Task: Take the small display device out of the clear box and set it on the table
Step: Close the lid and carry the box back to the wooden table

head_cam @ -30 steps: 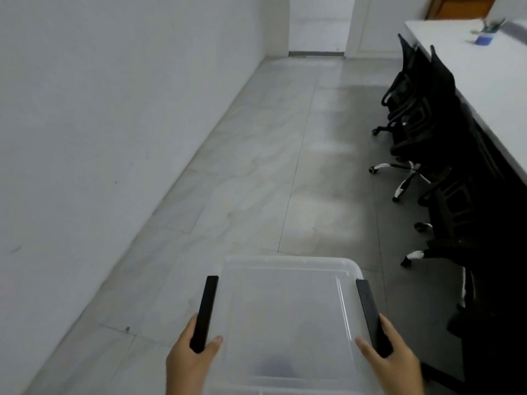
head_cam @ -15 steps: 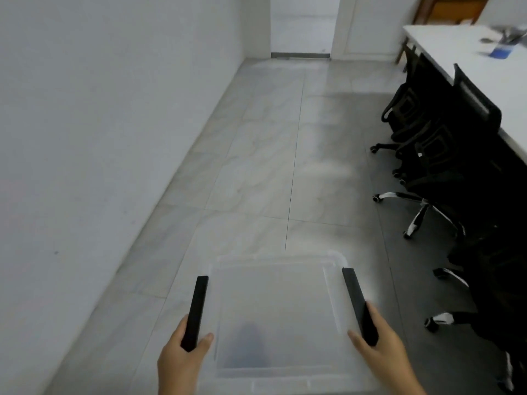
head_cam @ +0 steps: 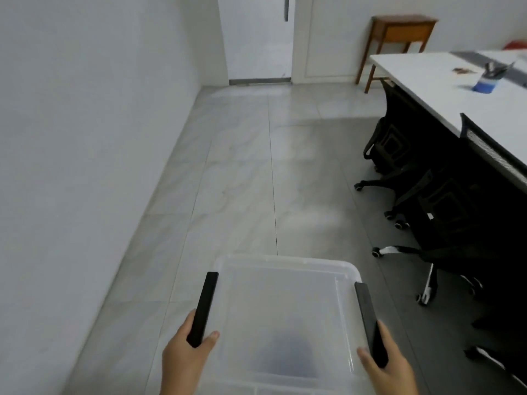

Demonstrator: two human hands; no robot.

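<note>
I carry a clear plastic box [head_cam: 285, 280] with its lid on, held in front of me above the tiled floor. My left hand [head_cam: 185, 354] grips the black latch handle [head_cam: 204, 306] on its left side. My right hand [head_cam: 387, 363] grips the black latch handle [head_cam: 368, 320] on the right. Through the cloudy lid a dark blurred shape [head_cam: 291, 352] lies in the near part of the box; I cannot tell what it is. The white table [head_cam: 445, 92] stands ahead on the right.
Black wheeled office chairs [head_cam: 399, 149] line the table's near side. A blue cup with pens [head_cam: 484, 81] stands on the table. A small wooden side table [head_cam: 402, 32] is by the far wall next to a white door [head_cam: 256, 38]. A white wall runs along my left.
The view has advanced down the room and tilted up; the door, the wooden side table and more of the white table have come into sight. Both hands keep their grip on the box.
</note>
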